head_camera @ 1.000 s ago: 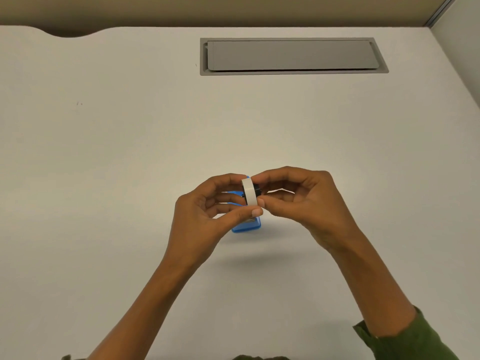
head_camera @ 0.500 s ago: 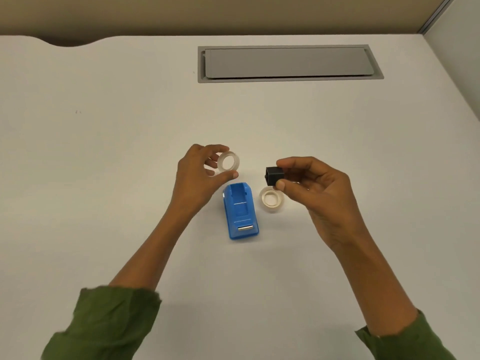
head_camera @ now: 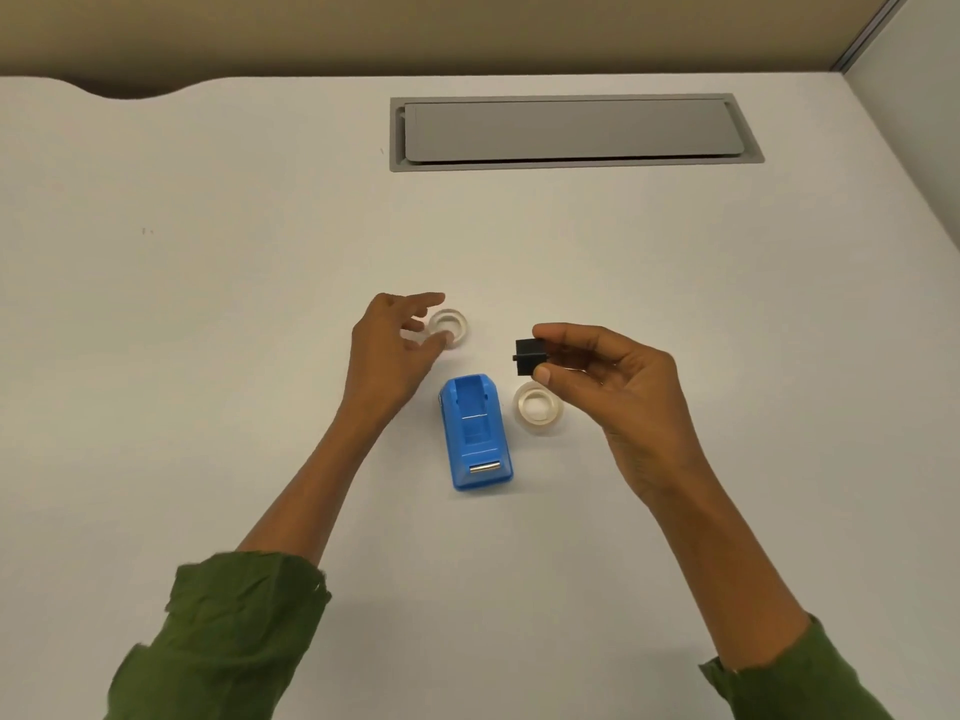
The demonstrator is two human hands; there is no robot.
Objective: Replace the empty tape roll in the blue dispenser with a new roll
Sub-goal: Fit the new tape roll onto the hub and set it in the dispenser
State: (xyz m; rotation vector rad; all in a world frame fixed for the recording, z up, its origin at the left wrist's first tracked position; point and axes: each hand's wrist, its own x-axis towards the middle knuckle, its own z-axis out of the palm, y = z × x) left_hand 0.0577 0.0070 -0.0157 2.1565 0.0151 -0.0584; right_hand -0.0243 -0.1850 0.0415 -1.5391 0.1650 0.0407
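The blue dispenser (head_camera: 476,433) lies on the white desk (head_camera: 208,330) with its roll bay open and nothing in it. A thin clear ring, the empty roll (head_camera: 450,327), lies flat just behind it. My left hand (head_camera: 395,350) hovers beside that ring with fingers spread, holding nothing. My right hand (head_camera: 613,376) pinches the small black spindle (head_camera: 530,357) above the desk. A thicker tape roll (head_camera: 538,409) lies flat to the right of the dispenser, partly under my right hand.
A grey cable hatch (head_camera: 574,132) is set into the desk at the back. A wall panel edge (head_camera: 883,122) rises at the far right.
My hands separated: the left carried the empty ring away from the spindle, set it on the desk behind the dispenser and let go. The right hand keeps the black spindle.
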